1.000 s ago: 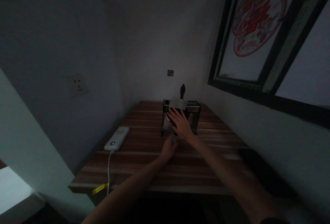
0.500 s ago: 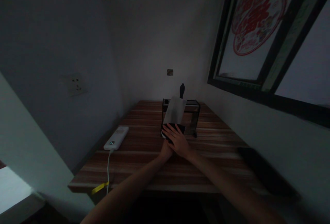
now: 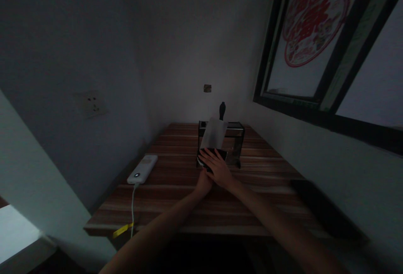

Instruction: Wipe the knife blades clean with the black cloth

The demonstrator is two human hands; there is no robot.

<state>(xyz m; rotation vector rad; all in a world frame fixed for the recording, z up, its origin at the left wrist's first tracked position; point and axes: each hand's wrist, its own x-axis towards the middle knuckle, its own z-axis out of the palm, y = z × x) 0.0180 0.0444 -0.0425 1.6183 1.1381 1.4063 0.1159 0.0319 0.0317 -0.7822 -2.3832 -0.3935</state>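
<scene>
My right hand (image 3: 217,168) lies flat with its fingers stretched over a black piece (image 3: 223,154). This piece covers the lower part of a pale, flat, blade-like sheet (image 3: 214,133) that slants upward. Whether the sheet is a cleaver blade or something else, the dim light does not show. Below the right hand is my left hand (image 3: 204,183), at the bottom of the same bundle; its fingers are hidden. Just behind stands a dark-framed rack (image 3: 236,133) with clear sides. A black handle (image 3: 222,110) sticks up from it.
A white power bank (image 3: 143,169) with a white cable (image 3: 132,211) lies on the left of the striped wooden table (image 3: 170,169). A yellow tag (image 3: 122,230) hangs at the front edge. Along the right wall lies a dark flat object (image 3: 324,209). Walls close in on the sides and back.
My right hand and the black piece have slid slightly up the pale sheet, covering a little more of it. The left hand stays nearly in place.
</scene>
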